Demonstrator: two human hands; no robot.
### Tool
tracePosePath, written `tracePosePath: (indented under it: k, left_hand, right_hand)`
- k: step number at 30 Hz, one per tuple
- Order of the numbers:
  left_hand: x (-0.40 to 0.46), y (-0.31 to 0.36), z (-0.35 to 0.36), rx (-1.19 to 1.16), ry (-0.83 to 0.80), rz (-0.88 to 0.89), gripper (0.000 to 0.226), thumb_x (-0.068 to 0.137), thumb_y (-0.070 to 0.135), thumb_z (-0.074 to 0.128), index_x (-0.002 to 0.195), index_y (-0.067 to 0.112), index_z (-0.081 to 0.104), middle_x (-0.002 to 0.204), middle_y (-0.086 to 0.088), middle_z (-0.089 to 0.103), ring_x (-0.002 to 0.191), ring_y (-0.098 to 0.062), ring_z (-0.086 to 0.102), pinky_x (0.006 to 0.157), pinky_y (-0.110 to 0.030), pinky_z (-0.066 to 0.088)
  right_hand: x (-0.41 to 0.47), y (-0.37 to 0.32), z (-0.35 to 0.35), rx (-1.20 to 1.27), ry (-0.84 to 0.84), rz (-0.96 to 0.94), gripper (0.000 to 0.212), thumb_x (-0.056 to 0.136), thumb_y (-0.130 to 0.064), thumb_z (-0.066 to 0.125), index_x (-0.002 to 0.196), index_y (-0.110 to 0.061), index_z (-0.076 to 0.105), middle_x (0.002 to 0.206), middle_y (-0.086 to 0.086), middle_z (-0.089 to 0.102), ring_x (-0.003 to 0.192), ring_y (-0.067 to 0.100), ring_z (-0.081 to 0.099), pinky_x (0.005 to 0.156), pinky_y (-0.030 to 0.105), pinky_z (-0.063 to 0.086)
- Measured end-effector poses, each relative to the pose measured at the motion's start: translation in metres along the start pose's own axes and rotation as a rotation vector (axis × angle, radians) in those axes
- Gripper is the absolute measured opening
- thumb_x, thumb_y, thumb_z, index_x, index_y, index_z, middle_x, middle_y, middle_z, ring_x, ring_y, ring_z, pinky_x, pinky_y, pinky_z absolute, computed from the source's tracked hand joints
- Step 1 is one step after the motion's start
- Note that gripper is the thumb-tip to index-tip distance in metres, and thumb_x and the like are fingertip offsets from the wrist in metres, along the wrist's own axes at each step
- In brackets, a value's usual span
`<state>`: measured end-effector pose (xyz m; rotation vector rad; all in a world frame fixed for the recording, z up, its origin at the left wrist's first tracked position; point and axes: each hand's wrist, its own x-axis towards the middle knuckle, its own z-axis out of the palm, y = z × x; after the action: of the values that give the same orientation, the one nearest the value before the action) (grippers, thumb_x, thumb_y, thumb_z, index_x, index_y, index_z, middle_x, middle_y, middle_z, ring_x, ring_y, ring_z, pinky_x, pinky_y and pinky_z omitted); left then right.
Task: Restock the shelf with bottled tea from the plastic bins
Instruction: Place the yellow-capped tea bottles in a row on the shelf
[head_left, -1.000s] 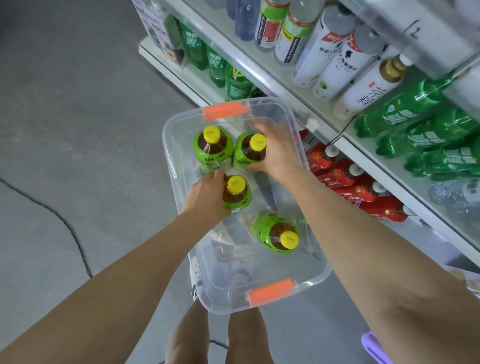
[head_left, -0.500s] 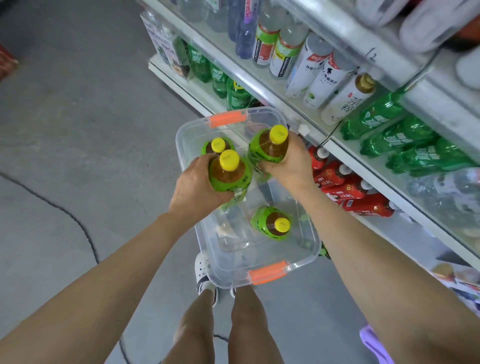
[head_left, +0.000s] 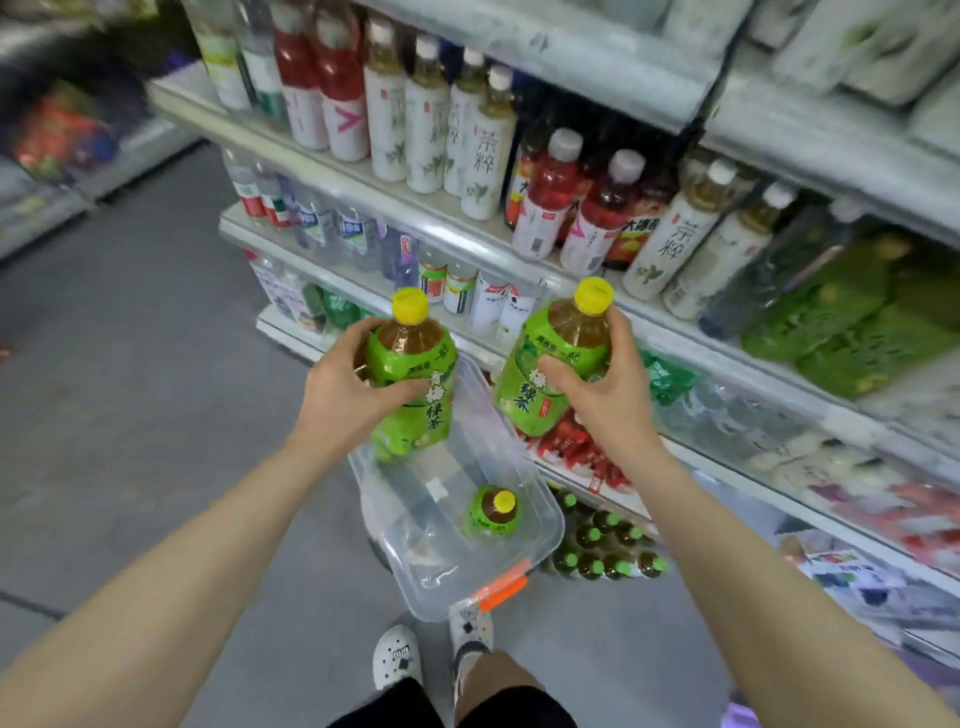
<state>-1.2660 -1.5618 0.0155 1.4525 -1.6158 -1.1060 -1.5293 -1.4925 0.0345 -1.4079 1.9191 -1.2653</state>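
Observation:
My left hand (head_left: 345, 387) grips a green-labelled tea bottle (head_left: 413, 374) with a yellow cap, held upright above the bin. My right hand (head_left: 605, 392) grips a second such tea bottle (head_left: 550, 369) in front of the shelf edge. Below them on the floor lies the clear plastic bin (head_left: 540, 540) with orange handles. One tea bottle (head_left: 493, 512) stands inside it. The shelf (head_left: 519, 260) rises to the right, stocked with drinks.
White-labelled tea bottles (head_left: 483, 140) and red drinks (head_left: 545, 208) fill the upper shelf rows. Green soda bottles (head_left: 831, 312) lie further right. A pack of green-capped bottles (head_left: 602, 551) sits on the floor beside the bin. My feet (head_left: 431, 649) stand just before the bin.
Both hands have lifted their tea bottles out of the bin and up to shelf height. The view has tilted upward, showing more shelf rows.

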Motion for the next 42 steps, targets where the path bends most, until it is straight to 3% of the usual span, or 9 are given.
tracePosePath:
  k: [3, 5, 8, 13, 21, 24, 26, 29, 42]
  left_hand:
    - [0.010, 0.041, -0.012, -0.065, -0.018, 0.094, 0.064, 0.055, 0.047, 0.083, 0.110, 0.057, 0.053, 0.104, 0.016, 0.069, 0.097, -0.005, 0.067, 0.092, -0.036, 0.054]
    - [0.016, 0.073, -0.019, -0.111, -0.026, 0.158, 0.063, 0.055, 0.054, 0.080, 0.111, 0.059, 0.051, 0.105, 0.017, 0.068, 0.094, 0.001, 0.066, 0.088, -0.029, 0.053]
    - [0.024, 0.125, -0.027, -0.198, -0.051, 0.257, 0.057, 0.067, 0.038, 0.086, 0.106, 0.057, 0.050, 0.102, 0.024, 0.065, 0.086, 0.014, 0.061, 0.081, -0.019, 0.048]
    - [0.038, 0.208, -0.033, -0.287, -0.129, 0.405, 0.069, 0.063, 0.045, 0.086, 0.125, 0.033, 0.058, 0.107, 0.012, 0.070, 0.094, 0.001, 0.066, 0.080, -0.018, 0.052]
    - [0.034, 0.341, -0.024, -0.281, -0.212, 0.616, 0.052, 0.072, 0.043, 0.080, 0.117, 0.037, 0.055, 0.100, 0.019, 0.063, 0.077, 0.019, 0.059, 0.063, -0.004, 0.047]
    - [0.035, 0.382, -0.017, -0.305, -0.239, 0.643, 0.066, 0.060, 0.054, 0.081, 0.119, 0.032, 0.061, 0.100, 0.014, 0.067, 0.079, 0.009, 0.064, 0.067, -0.011, 0.050]
    - [0.040, 0.403, -0.012, -0.332, -0.233, 0.637, 0.076, 0.051, 0.060, 0.083, 0.119, 0.032, 0.063, 0.101, 0.009, 0.070, 0.085, -0.003, 0.068, 0.076, -0.026, 0.055]
    - [0.050, 0.432, -0.004, -0.387, -0.225, 0.621, 0.067, 0.059, 0.051, 0.084, 0.119, 0.028, 0.062, 0.101, 0.005, 0.070, 0.087, -0.010, 0.071, 0.080, -0.034, 0.057]
    - [0.094, 0.470, 0.008, -0.388, -0.120, 0.609, 0.050, 0.067, 0.042, 0.081, 0.112, 0.035, 0.060, 0.097, 0.007, 0.068, 0.083, -0.009, 0.068, 0.066, -0.023, 0.049]
  right_hand:
    - [-0.001, -0.041, -0.035, 0.063, 0.073, -0.049, 0.069, 0.082, -0.040, 0.079, 0.140, -0.036, 0.041, 0.132, -0.009, 0.060, 0.120, 0.008, 0.058, 0.103, 0.043, 0.049]
    - [0.000, -0.069, -0.058, 0.074, 0.137, -0.093, 0.073, 0.084, -0.036, 0.078, 0.145, -0.030, 0.038, 0.133, -0.007, 0.059, 0.120, 0.007, 0.058, 0.104, 0.036, 0.048]
    - [0.003, -0.112, -0.093, 0.117, 0.225, -0.157, 0.071, 0.086, -0.028, 0.077, 0.145, -0.030, 0.039, 0.130, -0.011, 0.060, 0.117, 0.003, 0.060, 0.100, 0.027, 0.050]
    - [0.010, -0.175, -0.155, 0.112, 0.345, -0.263, 0.063, 0.089, -0.034, 0.074, 0.142, -0.038, 0.039, 0.127, -0.019, 0.059, 0.115, 0.001, 0.059, 0.097, 0.030, 0.051]
    - [0.025, -0.252, -0.250, -0.006, 0.491, -0.376, 0.059, 0.092, -0.033, 0.068, 0.144, -0.028, 0.039, 0.120, -0.028, 0.050, 0.096, -0.030, 0.047, 0.076, -0.004, 0.038]
    - [0.034, -0.270, -0.276, -0.086, 0.523, -0.390, 0.064, 0.090, -0.044, 0.067, 0.145, -0.034, 0.036, 0.137, -0.022, 0.041, 0.124, -0.004, 0.039, 0.100, 0.022, 0.032]
    - [0.045, -0.280, -0.292, -0.120, 0.538, -0.395, 0.067, 0.088, -0.048, 0.068, 0.145, -0.035, 0.036, 0.148, -0.015, 0.038, 0.131, 0.008, 0.034, 0.103, 0.033, 0.031]
    - [0.069, -0.294, -0.317, -0.132, 0.554, -0.428, 0.070, 0.086, -0.051, 0.070, 0.146, -0.034, 0.038, 0.150, -0.010, 0.041, 0.134, 0.014, 0.038, 0.108, 0.039, 0.035]
    - [0.197, -0.347, -0.357, 0.028, 0.475, -0.505, 0.071, 0.085, -0.041, 0.074, 0.147, -0.028, 0.041, 0.154, 0.000, 0.037, 0.135, 0.017, 0.037, 0.113, 0.045, 0.035]
